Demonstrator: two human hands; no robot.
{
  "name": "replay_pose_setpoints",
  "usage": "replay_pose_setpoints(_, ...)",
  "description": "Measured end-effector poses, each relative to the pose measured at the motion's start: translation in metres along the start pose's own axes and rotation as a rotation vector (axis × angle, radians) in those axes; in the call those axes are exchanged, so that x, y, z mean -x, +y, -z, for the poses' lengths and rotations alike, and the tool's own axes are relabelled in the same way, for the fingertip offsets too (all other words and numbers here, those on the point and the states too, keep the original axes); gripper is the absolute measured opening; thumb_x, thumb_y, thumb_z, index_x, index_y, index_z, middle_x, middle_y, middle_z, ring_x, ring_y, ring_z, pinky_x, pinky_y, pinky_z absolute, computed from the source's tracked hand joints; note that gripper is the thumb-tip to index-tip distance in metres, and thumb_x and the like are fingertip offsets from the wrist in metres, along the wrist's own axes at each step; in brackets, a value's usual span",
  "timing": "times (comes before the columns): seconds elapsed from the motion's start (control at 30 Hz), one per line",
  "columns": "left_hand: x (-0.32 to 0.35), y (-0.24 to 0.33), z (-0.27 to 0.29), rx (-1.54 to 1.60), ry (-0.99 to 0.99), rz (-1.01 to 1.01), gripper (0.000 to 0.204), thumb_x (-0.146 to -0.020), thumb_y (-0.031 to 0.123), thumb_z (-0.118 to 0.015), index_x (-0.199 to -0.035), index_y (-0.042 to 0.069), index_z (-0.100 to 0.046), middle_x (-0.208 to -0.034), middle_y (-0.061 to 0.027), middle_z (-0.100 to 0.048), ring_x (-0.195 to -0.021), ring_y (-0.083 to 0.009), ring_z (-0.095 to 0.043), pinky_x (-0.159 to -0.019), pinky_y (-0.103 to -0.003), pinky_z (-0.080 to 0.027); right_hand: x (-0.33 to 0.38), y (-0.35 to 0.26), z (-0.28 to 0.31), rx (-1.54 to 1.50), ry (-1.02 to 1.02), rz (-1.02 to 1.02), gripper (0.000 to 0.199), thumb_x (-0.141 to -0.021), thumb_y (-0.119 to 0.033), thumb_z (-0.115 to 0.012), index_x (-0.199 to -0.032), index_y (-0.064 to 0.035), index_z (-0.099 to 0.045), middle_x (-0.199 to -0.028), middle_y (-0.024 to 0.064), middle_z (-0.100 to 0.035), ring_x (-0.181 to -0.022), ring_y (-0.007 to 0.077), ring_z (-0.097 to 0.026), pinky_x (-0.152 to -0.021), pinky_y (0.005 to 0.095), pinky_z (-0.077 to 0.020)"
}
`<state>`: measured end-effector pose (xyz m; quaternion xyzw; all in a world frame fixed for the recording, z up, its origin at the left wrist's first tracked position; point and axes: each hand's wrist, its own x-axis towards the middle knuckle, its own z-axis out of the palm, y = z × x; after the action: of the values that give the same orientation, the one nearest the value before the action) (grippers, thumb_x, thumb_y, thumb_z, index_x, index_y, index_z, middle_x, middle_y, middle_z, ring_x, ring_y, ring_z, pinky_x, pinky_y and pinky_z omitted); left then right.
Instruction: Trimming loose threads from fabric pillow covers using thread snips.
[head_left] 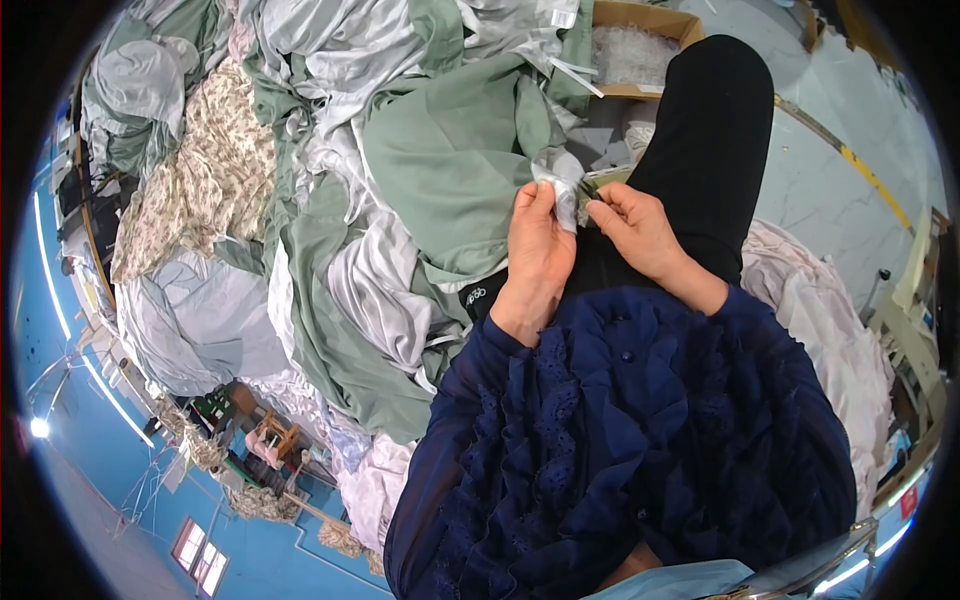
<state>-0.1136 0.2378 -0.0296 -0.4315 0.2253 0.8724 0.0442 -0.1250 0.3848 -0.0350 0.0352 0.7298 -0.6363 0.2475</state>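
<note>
Over my lap and to the left lies a sage-green garment [440, 160] with a pale lining. My left hand [540, 240] is closed, thumb and fingers pinching a pale edge of the cloth [560, 180] above my lap. Close beside it on the right, my right hand [637, 228] is closed on a small dark tool [588, 187] with a narrow tip, perhaps thread snips. The tip points at the pale cloth. The rest of the tool is hidden by my fingers.
Piled cloth fills the left side, including a flowered beige piece [220, 160] and pale grey fabric [200, 320]. A cardboard box [690, 25] with clear plastic stands beyond my black-trousered leg [715, 130]. Whitish fabric [800, 300] lies at my right. A yellow-marked strip [870, 180] crosses the floor.
</note>
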Motion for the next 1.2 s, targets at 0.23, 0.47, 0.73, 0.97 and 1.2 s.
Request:
replay_pose_setpoints(0.23, -0.007, 0.005, 0.008, 0.097, -0.004, 0.088, 0.006, -0.1, 0.011, -0.052, -0.102, 0.006, -0.053, -0.103, -0.0072, -0.062, -0.093, -0.0175, -0.061, -0.085, -0.032, -0.053, 0.002, -0.018, 0.001, 0.196, -0.094, 0.09, 0.019, -0.089, -0.017, -0.067, -0.088, -0.0002, -0.059, -0.062, 0.0118, -0.055, -0.054, 0.0189, -0.053, -0.051, 0.0326, -0.0415)
replay_pose_setpoints(0.47, -0.009, 0.005, 0.009, 0.144, 0.026, 0.126, 0.008, -0.1, 0.011, -0.052, -0.104, 0.004, -0.054, -0.106, -0.009, -0.062, -0.096, -0.0192, -0.062, -0.088, -0.033, -0.053, 0.0, -0.018, -0.001, 0.252, -0.102, 0.134, 0.016, -0.09, -0.015, -0.066, -0.092, 0.0001, -0.061, -0.064, 0.0099, -0.055, -0.057, 0.0148, -0.052, -0.054, 0.0306, -0.0416)
replay_pose_setpoints(0.73, -0.009, 0.004, 0.012, 0.183, -0.002, 0.161, 0.009, -0.1, 0.01, -0.051, -0.105, 0.002, -0.054, -0.106, -0.0094, -0.062, -0.095, -0.0191, -0.062, -0.087, -0.032, -0.054, 0.001, -0.019, 0.001, 0.255, -0.121, 0.125, 0.016, -0.09, -0.015, -0.065, -0.091, 0.0004, -0.06, -0.064, 0.0102, -0.054, -0.057, 0.014, -0.05, -0.054, 0.0307, -0.0412)
replay_pose_setpoints(0.97, -0.009, 0.006, 0.012, 0.181, -0.009, 0.152, 0.011, -0.101, 0.009, -0.05, -0.107, 0.001, -0.054, -0.106, -0.0093, -0.063, -0.094, -0.0186, -0.063, -0.086, -0.031, -0.054, 0.002, -0.016, 0.002, 0.229, -0.15, 0.128, 0.016, -0.091, -0.014, -0.065, -0.089, 0.0003, -0.059, -0.063, 0.0078, -0.051, -0.057, 0.0121, -0.047, -0.053, 0.0299, -0.0401)
replay_pose_setpoints(1.2, -0.01, 0.006, 0.014, 0.203, -0.02, 0.164, 0.011, -0.1, 0.008, -0.05, -0.108, 0.001, -0.054, -0.106, -0.009, -0.063, -0.095, -0.0187, -0.063, -0.087, -0.032, -0.054, 0.001, -0.017, 0.001, 0.202, -0.154, 0.13, 0.015, -0.092, -0.015, -0.064, -0.088, -0.0004, -0.059, -0.062, 0.0065, -0.05, -0.056, 0.0112, -0.045, -0.052, 0.0293, -0.0392)
